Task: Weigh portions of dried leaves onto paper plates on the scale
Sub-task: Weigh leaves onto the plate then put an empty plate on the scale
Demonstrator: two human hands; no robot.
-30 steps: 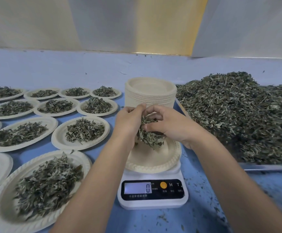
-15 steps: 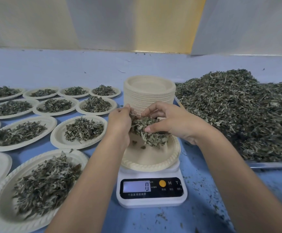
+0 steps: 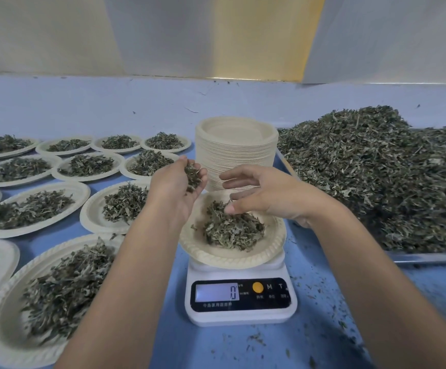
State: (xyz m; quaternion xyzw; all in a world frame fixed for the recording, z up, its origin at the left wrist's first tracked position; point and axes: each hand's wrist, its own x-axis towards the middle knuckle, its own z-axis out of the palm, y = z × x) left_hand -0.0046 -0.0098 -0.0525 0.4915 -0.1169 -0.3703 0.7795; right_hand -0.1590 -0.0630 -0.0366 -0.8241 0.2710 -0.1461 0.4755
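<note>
A white digital scale (image 3: 240, 302) stands in front of me, its display reading 0. On it sits a beige paper plate (image 3: 232, 255) with a mound of dried leaves (image 3: 232, 227) in the middle. My left hand (image 3: 179, 185) hovers above the plate's left rim, palm up, fingers curled round a small clump of leaves (image 3: 193, 175). My right hand (image 3: 264, 195) hangs over the plate's back right with fingers spread and loose, the thumb tip touching the mound.
A tall stack of empty paper plates (image 3: 236, 145) stands just behind the scale. A big heap of loose dried leaves (image 3: 376, 177) fills a metal tray (image 3: 429, 257) on the right. Several filled plates (image 3: 56, 286) cover the blue table (image 3: 216, 347) on the left.
The handful both hands held together above the plate has dropped onto it. The hands have parted; the left keeps a small clump, the right has opened.
</note>
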